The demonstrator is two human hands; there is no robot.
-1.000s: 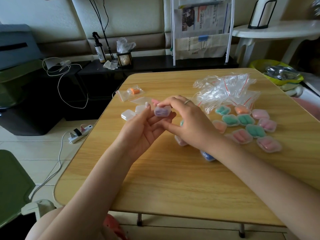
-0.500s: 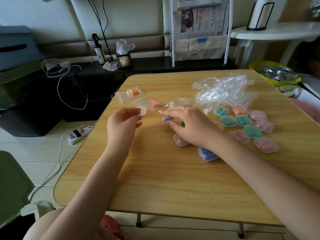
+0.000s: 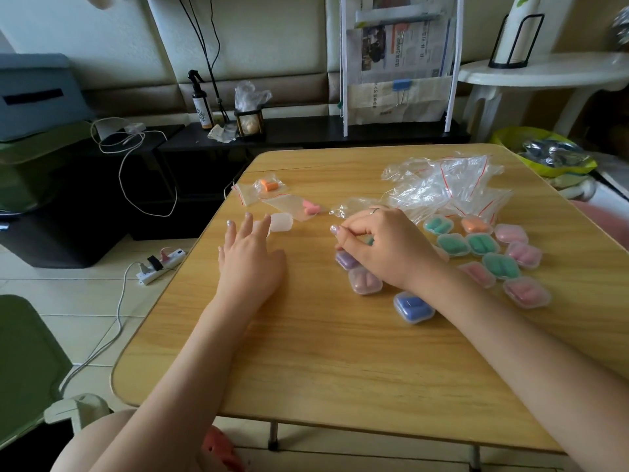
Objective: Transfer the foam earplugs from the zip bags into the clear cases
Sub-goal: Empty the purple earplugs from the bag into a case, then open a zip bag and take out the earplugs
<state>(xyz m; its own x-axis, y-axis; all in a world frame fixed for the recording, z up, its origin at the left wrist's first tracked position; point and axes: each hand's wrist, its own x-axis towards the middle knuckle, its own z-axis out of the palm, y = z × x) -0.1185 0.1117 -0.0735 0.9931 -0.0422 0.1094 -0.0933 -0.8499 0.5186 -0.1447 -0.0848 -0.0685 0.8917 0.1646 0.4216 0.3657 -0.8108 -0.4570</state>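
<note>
Fingers (image 3: 253, 226) of left hand (image 3: 250, 264) reach empty case (image 3: 280, 222) — pink-plug bag (image 3: 299, 208) just beyond.

Empty case (image 3: 281, 222) left, filled cases (image 3: 490, 257) right, bags (image 3: 442, 189) behind

Single head-worn wide-angle view, looking forward and down from above the near edge of the wooden table (image 3: 306, 369), sitting close over both forearms, taking in floor at left and shelving beyond
</note>
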